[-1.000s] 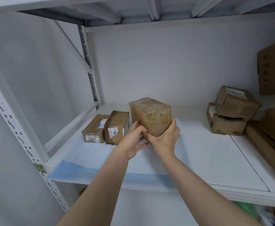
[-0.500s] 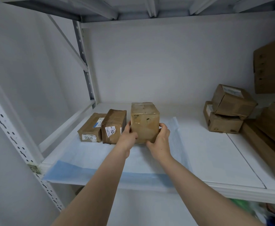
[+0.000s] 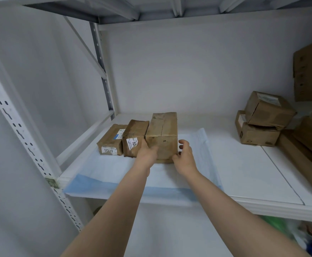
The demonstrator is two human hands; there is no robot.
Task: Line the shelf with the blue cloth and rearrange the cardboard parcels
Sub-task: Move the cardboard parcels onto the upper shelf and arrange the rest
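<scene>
A pale blue cloth (image 3: 105, 175) covers the left part of the white shelf board (image 3: 244, 173), its front edge hanging over the lip. Three cardboard parcels stand on it in a row: a flat one with a white label (image 3: 111, 140), a slightly taller one (image 3: 135, 130), and the tallest parcel (image 3: 163, 130) pressed against that one. My left hand (image 3: 147, 153) grips the tall parcel's front left corner. My right hand (image 3: 185, 156) hovers at its right front corner with fingers spread, a small gap showing between them and the cardboard.
Two stacked parcels (image 3: 257, 135) sit at the back right, with a large carton (image 3: 310, 71) behind and long boxes (image 3: 303, 156) along the right edge. A perforated upright post (image 3: 21, 138) stands at the left. Another shelf deck hangs close overhead.
The tall parcel was lowered from mid-air onto the cloth and slid left against the middle parcel. My right hand has come off its side.
</scene>
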